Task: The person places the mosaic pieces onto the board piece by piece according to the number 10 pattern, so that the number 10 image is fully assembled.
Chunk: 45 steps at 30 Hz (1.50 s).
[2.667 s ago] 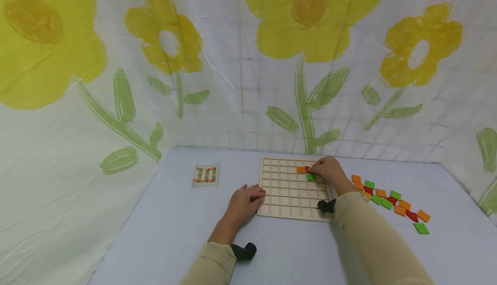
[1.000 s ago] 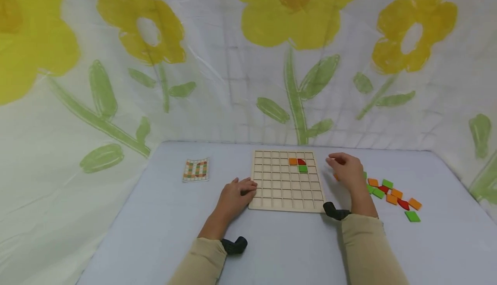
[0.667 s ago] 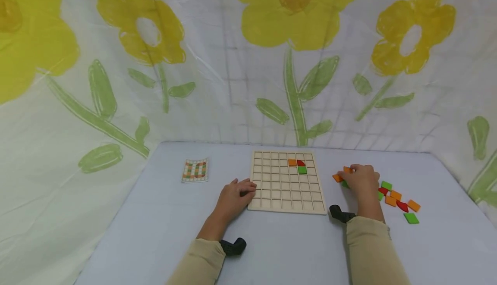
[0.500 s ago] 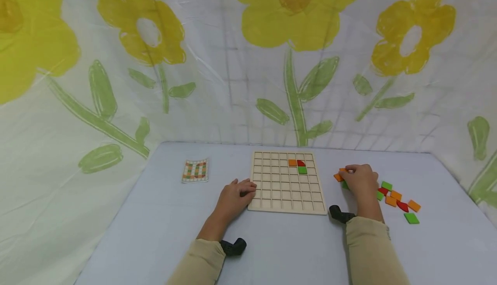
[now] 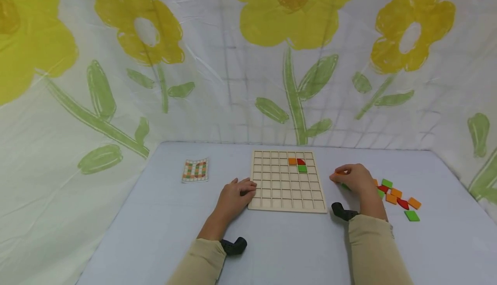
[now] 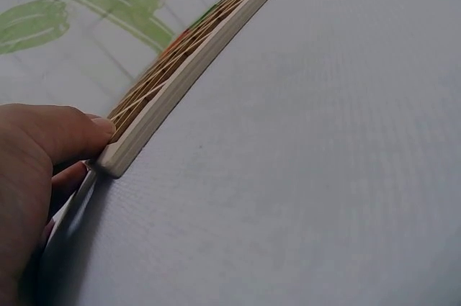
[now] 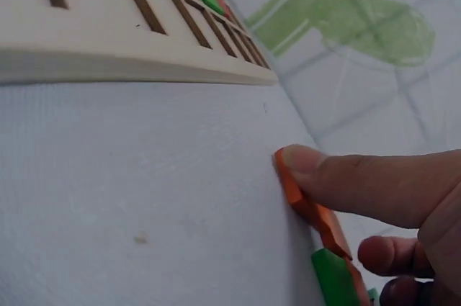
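A wooden grid board (image 5: 287, 192) lies flat on the table. Near its upper right sit an orange square tile (image 5: 292, 161), a red quarter-round tile (image 5: 300, 161) and a green square tile (image 5: 302, 169). My left hand (image 5: 232, 201) holds the board's left edge; in the left wrist view, the thumb (image 6: 86, 133) touches the rim and another finger shows lower down. To the right of the board, my right hand (image 5: 357, 179) pinches an orange tile (image 7: 288, 180), its thumb pressed to the tile's end. Another orange tile (image 7: 328, 230) and a green one (image 7: 335, 277) lie close below.
Loose orange, green and red tiles trail to the right, out to a green tile (image 5: 412, 215). Left of the board lies a small pattern card (image 5: 195, 171). A white curtain with yellow flowers (image 5: 289, 13) hangs behind the table.
My right hand has left the red tile on the board, moved right to the loose tiles and now pinches an orange one, shifting slightly left. My left hand stays at the board's edge.
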Available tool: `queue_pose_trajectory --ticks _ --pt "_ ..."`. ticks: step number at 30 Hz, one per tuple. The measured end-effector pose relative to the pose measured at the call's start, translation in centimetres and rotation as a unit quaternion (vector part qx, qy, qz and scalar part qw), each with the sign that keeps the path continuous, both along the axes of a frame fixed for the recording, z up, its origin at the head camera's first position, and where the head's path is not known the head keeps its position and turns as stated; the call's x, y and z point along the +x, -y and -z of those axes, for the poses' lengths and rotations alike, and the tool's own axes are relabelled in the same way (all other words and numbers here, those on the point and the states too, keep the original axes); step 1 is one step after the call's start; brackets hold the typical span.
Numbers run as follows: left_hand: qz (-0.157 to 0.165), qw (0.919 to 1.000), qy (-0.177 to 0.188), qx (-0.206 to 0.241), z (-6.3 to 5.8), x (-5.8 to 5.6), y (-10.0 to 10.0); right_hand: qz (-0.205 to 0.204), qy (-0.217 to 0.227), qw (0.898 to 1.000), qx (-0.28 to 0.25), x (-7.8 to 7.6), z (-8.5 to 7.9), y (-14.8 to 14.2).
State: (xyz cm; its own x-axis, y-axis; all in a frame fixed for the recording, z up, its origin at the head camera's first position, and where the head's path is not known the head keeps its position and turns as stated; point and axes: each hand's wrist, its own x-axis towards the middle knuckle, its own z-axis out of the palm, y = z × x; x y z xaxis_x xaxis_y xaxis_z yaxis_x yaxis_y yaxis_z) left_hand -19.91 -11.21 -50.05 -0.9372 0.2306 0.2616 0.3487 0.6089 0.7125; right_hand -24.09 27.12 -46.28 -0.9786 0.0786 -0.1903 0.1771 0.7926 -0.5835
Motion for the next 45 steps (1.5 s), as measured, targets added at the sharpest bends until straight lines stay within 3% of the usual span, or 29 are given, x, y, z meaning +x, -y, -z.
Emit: queue_pose_trajectory --ticks 6,16,21,26,33,45 --pt "-0.002 1.0 -0.005 0.0 0.0 -0.2 0.0 -0.013 -0.042 0.999 0.011 -0.4 -0.1 1.2" --pt "-0.001 1.0 -0.003 -0.005 0.1 -0.3 -0.1 -0.029 -0.067 0.996 -0.044 -1.0 -0.7 3.7" --pt "0.001 1.0 -0.003 -0.007 0.2 -0.3 -0.1 -0.076 -0.06 0.993 -0.071 -1.3 -0.4 5.7" --pt "0.002 1.0 -0.002 -0.005 0.2 -0.2 -0.1 -0.112 -0.062 0.99 -0.056 -1.1 -0.1 6.8" --pt "-0.002 1.0 0.001 -0.001 0.2 -0.2 -0.1 -0.099 -0.057 0.993 -0.041 -1.1 0.2 7.4" --pt "-0.001 1.0 0.004 -0.001 0.1 0.0 0.0 -0.121 -0.082 0.989 -0.029 -1.0 0.8 7.3"
